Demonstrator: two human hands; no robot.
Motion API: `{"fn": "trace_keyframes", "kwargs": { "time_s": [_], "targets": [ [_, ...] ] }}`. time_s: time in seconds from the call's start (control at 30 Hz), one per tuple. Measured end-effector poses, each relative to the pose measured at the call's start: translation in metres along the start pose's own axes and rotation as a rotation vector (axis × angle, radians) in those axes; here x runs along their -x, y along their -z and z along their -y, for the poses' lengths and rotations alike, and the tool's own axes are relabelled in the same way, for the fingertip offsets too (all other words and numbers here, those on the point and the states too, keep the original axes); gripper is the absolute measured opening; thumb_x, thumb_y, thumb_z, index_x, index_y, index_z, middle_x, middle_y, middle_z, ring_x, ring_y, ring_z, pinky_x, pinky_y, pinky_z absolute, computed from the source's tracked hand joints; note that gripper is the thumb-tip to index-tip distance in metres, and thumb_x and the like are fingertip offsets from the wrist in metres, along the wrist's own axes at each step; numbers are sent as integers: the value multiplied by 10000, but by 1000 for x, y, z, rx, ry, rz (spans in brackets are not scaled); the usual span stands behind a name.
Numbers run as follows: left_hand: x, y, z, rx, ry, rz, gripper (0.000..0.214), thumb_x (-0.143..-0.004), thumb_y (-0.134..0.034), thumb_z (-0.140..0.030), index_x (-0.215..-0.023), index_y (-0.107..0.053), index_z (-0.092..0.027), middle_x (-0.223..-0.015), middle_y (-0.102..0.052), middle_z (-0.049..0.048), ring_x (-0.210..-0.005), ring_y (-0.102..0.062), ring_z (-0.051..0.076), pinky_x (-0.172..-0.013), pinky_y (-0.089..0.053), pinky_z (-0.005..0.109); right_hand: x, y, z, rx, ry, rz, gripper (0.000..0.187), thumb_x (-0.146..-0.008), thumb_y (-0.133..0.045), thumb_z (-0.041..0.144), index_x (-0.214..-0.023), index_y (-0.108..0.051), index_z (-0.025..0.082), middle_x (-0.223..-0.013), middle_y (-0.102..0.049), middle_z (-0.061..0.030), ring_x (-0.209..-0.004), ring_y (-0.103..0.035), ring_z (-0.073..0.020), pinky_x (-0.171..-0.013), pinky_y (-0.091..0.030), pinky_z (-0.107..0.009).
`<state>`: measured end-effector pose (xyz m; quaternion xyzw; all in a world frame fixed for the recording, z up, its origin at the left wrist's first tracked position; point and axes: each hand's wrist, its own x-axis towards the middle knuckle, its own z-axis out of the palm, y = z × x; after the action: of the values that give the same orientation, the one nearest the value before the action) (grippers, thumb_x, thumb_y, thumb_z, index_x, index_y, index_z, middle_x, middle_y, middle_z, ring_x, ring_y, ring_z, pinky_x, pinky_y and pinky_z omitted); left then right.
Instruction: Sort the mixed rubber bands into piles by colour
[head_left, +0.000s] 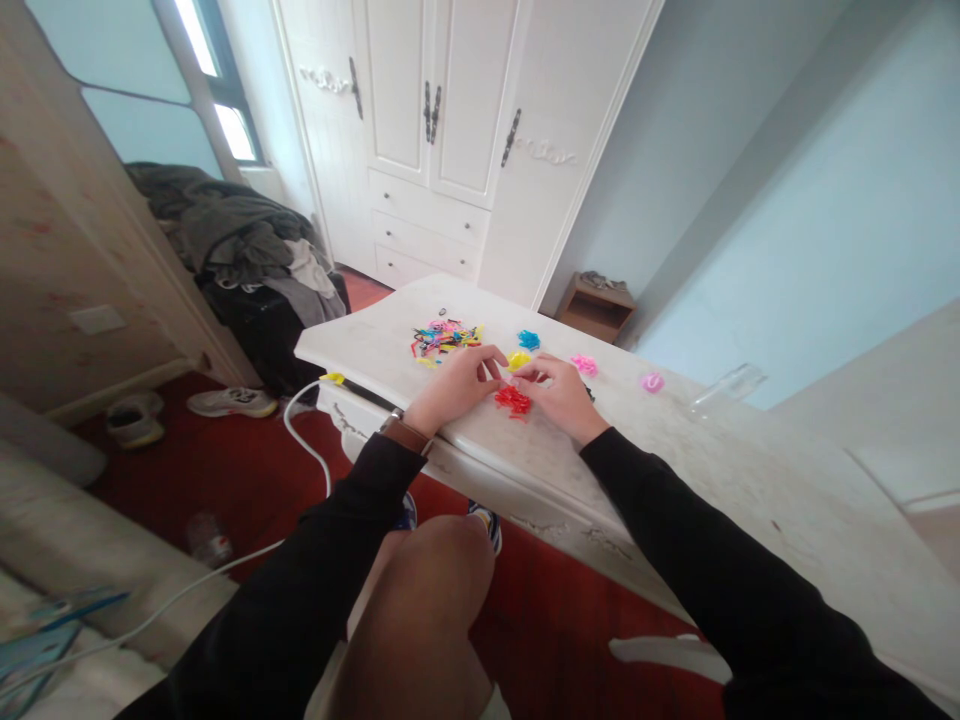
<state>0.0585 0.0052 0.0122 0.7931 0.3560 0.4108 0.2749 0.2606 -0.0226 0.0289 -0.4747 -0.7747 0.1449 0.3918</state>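
Close together over the white table (630, 480), my left hand (466, 388) and my right hand (559, 397) nearly meet at the fingertips. Both have bent fingers closed in a pinch; whatever is between them is too small to make out. Just below the fingertips lies a heap of red bits like small elastic bands (513, 402). A yellow heap (518, 361) is partly hidden behind my fingers. Beyond my left hand spreads a mixed multicolour pile (446, 340). Past my fingers sits a blue heap (529, 340), and a pink heap (584, 365) is beyond my right hand. Something dark shows beside that hand.
Farther right on the table are a purple-pink heap (652, 383) and a clear glass-like tube (727, 388) lying down. A white cable (307, 440) with a yellow end hangs at the table's left edge. Behind stands a white wardrobe (427, 230); shoes (232, 402) lie on the red floor.
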Motion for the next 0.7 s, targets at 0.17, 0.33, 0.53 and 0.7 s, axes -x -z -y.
{"fn": "trace_keyframes", "kwargs": {
  "time_s": [0.17, 0.33, 0.53, 0.7],
  "targets": [
    [0, 0, 3, 3, -6, 8, 266, -769, -719, -82, -1019, -713, -174, -821, -741, -2, -667, -635, 126, -646, -473, 243, 0, 0, 1, 1, -2, 1, 71, -810, -704, 176, -785, -767, 198, -795, -690, -26, -728, -621, -167, -723, -489, -322],
    [1, -1, 3, -8, -11, -8, 253, -782, -729, -121, -1029, -711, -177, -841, -743, -1, -666, -633, 126, -650, -473, 251, 0, -1, 0, 8, 2, -16, 79, -814, -690, 190, -763, -748, 202, -785, -688, -22, -727, -618, -167, -718, -485, -321],
    [0, 0, 0, -54, -8, -31, 165, -803, -691, -142, -960, -725, -179, -830, -743, 8, -672, -638, 137, -667, -473, 268, -1, -2, -5, 19, 21, -107, 103, -842, -663, 223, -748, -701, 206, -778, -668, -12, -748, -622, -172, -716, -469, -323],
    [0, 0, -2, -78, -12, -44, 92, -869, -658, -230, -834, -724, -176, -783, -731, 19, -669, -622, 142, -668, -461, 273, 0, -1, -5, 27, 32, -121, 100, -852, -663, 239, -757, -678, 209, -793, -662, -11, -760, -610, -173, -716, -470, -319]
  ]
}}
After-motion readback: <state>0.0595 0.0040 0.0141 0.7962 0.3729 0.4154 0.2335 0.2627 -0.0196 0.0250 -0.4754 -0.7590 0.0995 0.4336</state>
